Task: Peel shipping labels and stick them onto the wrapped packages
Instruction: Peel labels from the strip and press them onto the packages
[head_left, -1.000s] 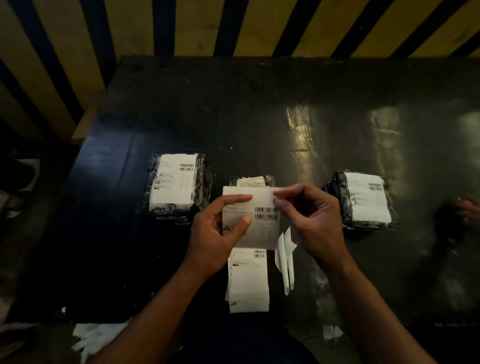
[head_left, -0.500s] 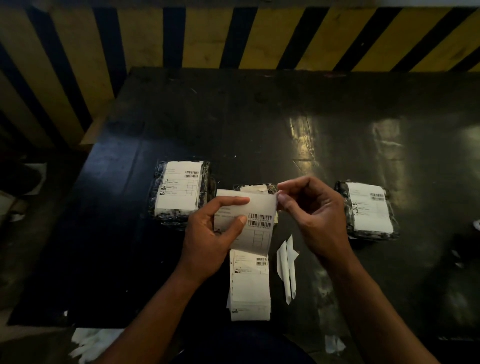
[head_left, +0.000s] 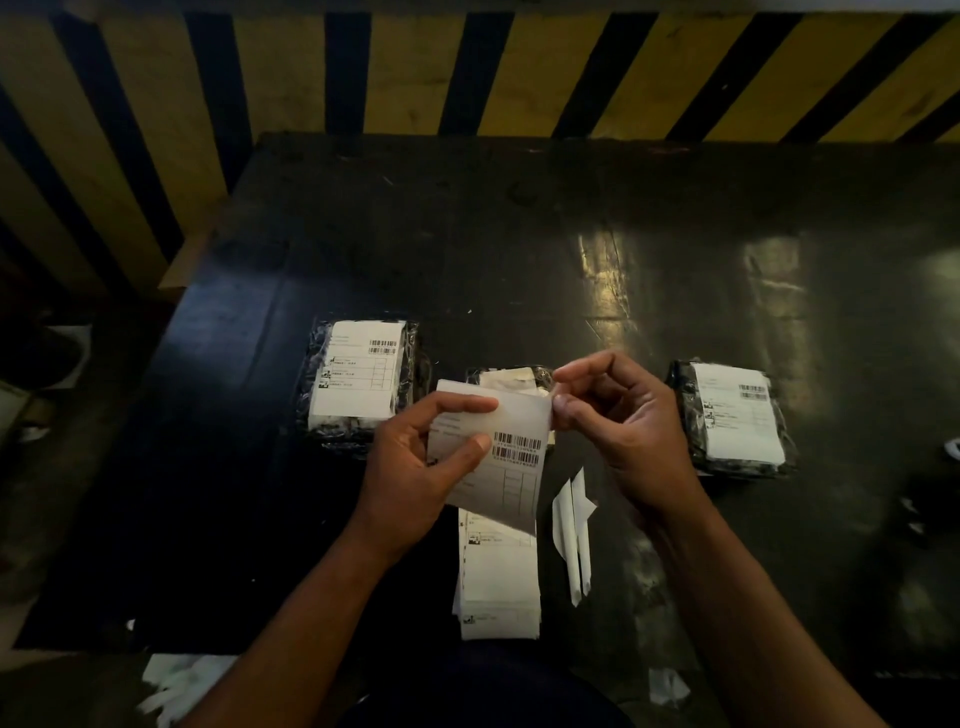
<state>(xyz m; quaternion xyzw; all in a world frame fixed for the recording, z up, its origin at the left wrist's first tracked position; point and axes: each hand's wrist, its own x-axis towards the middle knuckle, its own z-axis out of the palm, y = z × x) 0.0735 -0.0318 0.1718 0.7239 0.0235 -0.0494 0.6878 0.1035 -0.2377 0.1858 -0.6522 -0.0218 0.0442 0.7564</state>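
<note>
In the head view, the left hand (head_left: 415, 467) holds one shipping label (head_left: 498, 457) above the dark table (head_left: 519, 249); its thumb presses on the printed face beside the barcode, and its forefinger curls over the top edge. The right hand (head_left: 618, 431) is just right of the label, and its thumb and forefinger pinch the upper right corner, where a thin layer seems to lift off; I cannot tell how far it is peeled.

Directly beyond the two hands lies a wrapped package (head_left: 511, 375), mostly hidden behind the label; whether it carries a label I cannot tell. Left of the left hand lies a second package (head_left: 358, 382) with a white label on top; right of the right hand, a little apart, lies a third package (head_left: 732, 418), also labelled; so three packages are counted.

Below the hands, near the person, rests one stack of labels (head_left: 498, 577); just right of it lie two narrow white paper strips (head_left: 574, 535).
</note>
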